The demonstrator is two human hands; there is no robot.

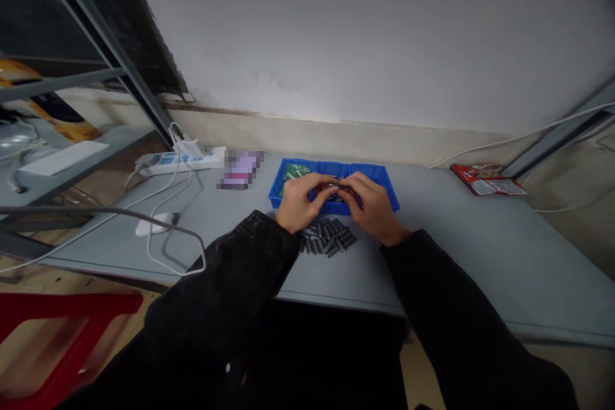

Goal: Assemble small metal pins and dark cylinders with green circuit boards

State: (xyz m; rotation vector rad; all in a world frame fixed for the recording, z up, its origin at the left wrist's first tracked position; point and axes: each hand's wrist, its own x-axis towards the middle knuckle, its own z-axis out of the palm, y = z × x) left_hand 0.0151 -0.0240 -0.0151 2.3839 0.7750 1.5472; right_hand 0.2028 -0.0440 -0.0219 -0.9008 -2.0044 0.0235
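Observation:
My left hand (300, 202) and my right hand (369, 204) meet above a blue plastic compartment tray (334, 170), fingers drawn together over its middle. A small metallic part (334, 191) shows between my fingers, mostly hidden by them. A green circuit board (294, 172) lies in the tray's left end, close to my left hand. Just in front of the tray, below my wrists, lies a loose heap of dark grey metal cylinders (327, 237).
The grey table (480, 243) holds a white power strip (182, 161) with cables at the back left, a pixelated object (240, 170), and red packets (487, 179) at the back right. A white device (152, 224) sits left. A red stool (62, 327) stands on the floor.

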